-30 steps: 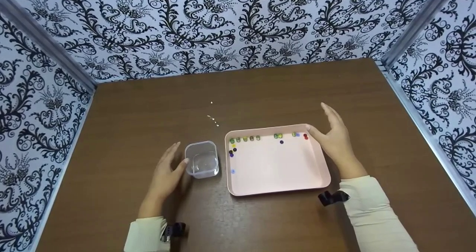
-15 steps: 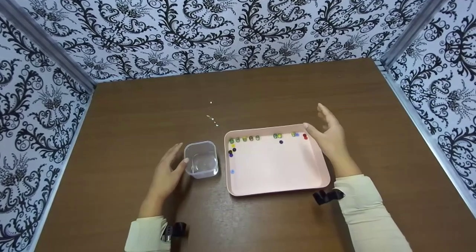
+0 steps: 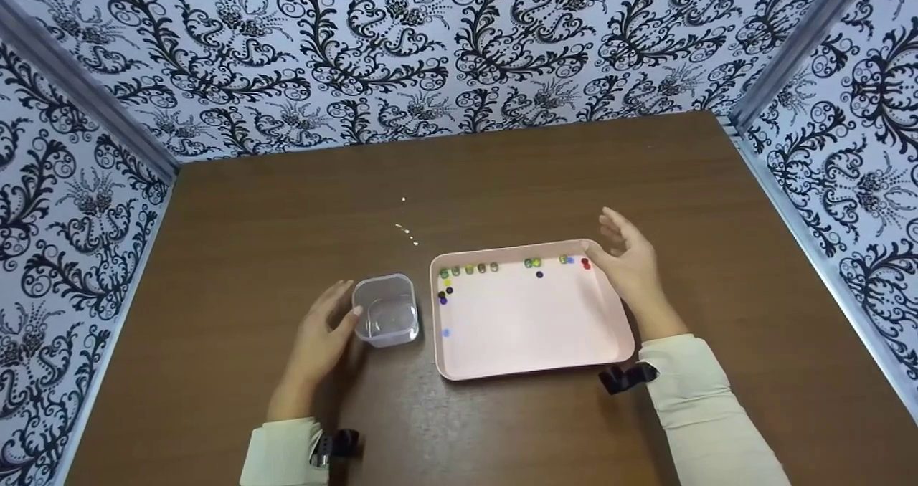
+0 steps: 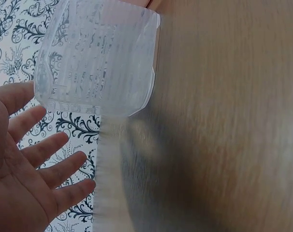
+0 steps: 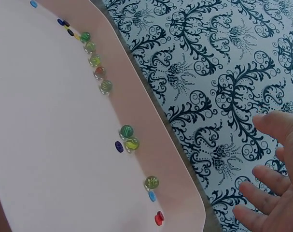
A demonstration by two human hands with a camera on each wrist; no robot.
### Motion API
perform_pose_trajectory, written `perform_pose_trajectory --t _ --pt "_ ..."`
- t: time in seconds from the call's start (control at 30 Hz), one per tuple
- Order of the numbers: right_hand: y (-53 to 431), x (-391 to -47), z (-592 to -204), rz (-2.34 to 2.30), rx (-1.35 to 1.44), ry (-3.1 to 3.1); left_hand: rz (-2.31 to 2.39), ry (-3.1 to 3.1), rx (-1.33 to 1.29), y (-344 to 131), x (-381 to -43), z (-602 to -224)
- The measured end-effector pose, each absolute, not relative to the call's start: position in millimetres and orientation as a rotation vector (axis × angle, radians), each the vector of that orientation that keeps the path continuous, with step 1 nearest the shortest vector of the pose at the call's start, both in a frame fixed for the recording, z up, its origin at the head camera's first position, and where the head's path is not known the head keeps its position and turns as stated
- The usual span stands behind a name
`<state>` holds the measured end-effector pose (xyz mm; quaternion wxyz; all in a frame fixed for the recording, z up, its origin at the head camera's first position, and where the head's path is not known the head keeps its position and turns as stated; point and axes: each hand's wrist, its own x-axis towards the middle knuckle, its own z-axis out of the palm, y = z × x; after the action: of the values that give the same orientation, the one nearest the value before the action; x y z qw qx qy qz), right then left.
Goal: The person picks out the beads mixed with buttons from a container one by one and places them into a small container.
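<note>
Since a second ago the right hand [image 3: 635, 274] has drifted slightly left in the frame. At lower left, the left hand [image 3: 323, 332] has its fingers loosely spread and grips nothing; its thumb tip overlaps the rim of the clear container [image 3: 391, 321] in the head view, though I cannot tell whether they touch. That container stands upright just below centre, a narrow strip of brown table [image 3: 272, 206] parting it from the pink tray [image 3: 531, 325], right of centre. Glass marbles [image 5: 105, 87] line the tray's upper edge, with small coloured discs [image 5: 159, 218] near them and down its left side. By the upper right corner, the right hand's fingers are spread, holding nothing. Farther right, wood runs on to the patterned wall [image 3: 853, 149].
</note>
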<state>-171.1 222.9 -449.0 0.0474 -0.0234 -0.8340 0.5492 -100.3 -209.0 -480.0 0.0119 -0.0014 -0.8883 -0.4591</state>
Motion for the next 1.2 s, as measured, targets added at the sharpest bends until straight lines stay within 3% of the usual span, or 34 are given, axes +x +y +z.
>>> perform_pose_trajectory --t 1.2 --pt "213 -184 -468 1.837 0.024 -2.593 -1.481 -2.775 0.050 -211 -100 -483"
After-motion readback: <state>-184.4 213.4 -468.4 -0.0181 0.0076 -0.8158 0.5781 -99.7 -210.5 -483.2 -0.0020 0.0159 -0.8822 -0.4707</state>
